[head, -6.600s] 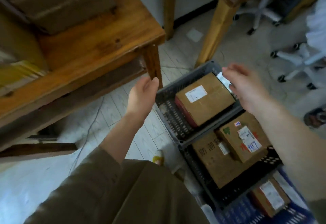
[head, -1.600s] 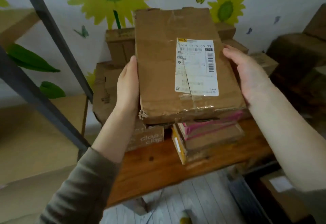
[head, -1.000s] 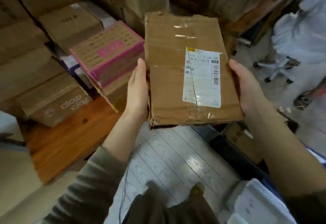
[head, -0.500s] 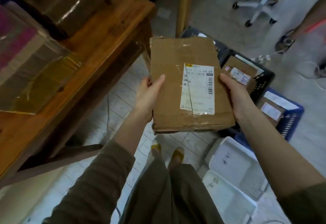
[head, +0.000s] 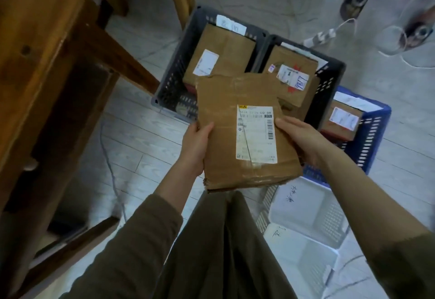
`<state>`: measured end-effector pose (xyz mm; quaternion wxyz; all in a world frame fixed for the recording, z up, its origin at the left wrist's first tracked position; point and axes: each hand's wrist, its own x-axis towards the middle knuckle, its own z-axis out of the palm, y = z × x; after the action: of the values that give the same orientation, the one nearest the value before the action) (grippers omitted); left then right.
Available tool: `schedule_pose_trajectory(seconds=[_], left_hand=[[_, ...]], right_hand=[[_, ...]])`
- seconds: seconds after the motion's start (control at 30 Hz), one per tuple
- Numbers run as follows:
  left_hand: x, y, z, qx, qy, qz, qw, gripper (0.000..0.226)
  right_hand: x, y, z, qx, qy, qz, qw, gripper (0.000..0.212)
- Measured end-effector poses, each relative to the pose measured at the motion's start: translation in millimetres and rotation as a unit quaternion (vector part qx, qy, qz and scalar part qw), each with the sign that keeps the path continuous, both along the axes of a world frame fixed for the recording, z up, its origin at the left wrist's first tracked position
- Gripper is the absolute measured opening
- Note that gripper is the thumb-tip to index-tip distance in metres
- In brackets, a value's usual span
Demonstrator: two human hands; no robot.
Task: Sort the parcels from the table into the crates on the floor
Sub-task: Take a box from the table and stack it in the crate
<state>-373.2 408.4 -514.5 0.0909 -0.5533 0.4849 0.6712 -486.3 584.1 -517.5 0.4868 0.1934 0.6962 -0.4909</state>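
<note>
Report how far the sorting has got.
Done: boxes already lie in the grey crate, black crate and blue crate. In hand: left hand and right hand hold a flat parcel above them. Left: dropping it in a crate; the table's pile is out of view, so the remainder is unknown.
</note>
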Motion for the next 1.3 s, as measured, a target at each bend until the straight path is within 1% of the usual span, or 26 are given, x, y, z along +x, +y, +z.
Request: schedule_pose_trajectory(seconds=[0.2, 0.33, 0.43, 0.53, 0.6, 0.7, 0.8, 0.87, 0.97, 1.03, 1.17, 1.3], left_hand=[[-54, 25, -48, -0.017, -0.026, -0.015, 0.999, 0.047], [-87, 40, -81, -0.016, -0.049, -0.021, 0.998, 0.056], [-105, 51, -109, -0.005, -0.093, -0.018, 0.996, 0.053], [-118, 69, -136, 0.004, -0.119, -0.008, 0.993, 0.051], [-124, 85, -154, 0.013, -0.137, 0.015, 0.99, 0.049], [-129, 110, -180, 0.046, -0.159, 0.067, 0.984, 0.049], [-133, 132, -204, 0.106, -0.171, 0.114, 0.973, 0.047], [-138, 143, -217, 0.143, -0.179, 0.154, 0.961, 0.044], [-143, 156, -238, 0.2, -0.177, 0.193, 0.944, 0.041], [-146, 162, -254, 0.223, -0.172, 0.204, 0.937, 0.043], [-147, 166, -289, 0.251, -0.174, 0.191, 0.933, 0.042], [-145, 163, -324, 0.258, -0.173, 0.195, 0.93, 0.044]], right_hand=[[-32, 16, -56, 0.059, 0.047, -0.005, 0.997, 0.028], [-58, 27, -90, 0.083, 0.039, -0.005, 0.996, 0.035], [-78, 38, -116, 0.085, 0.026, 0.003, 0.996, 0.033], [-95, 51, -142, 0.081, 0.026, 0.031, 0.996, 0.031], [-105, 61, -161, 0.095, 0.047, 0.083, 0.991, 0.033], [-122, 76, -183, 0.12, 0.092, 0.172, 0.974, 0.034], [-136, 85, -204, 0.159, 0.138, 0.225, 0.951, 0.036], [-146, 90, -222, 0.191, 0.179, 0.257, 0.93, 0.033], [-159, 90, -249, 0.254, 0.19, 0.321, 0.892, 0.026], [-167, 88, -265, 0.273, 0.196, 0.349, 0.875, 0.028], [-176, 83, -293, 0.29, 0.233, 0.401, 0.837, 0.035], [-177, 76, -320, 0.279, 0.253, 0.406, 0.833, 0.034]])
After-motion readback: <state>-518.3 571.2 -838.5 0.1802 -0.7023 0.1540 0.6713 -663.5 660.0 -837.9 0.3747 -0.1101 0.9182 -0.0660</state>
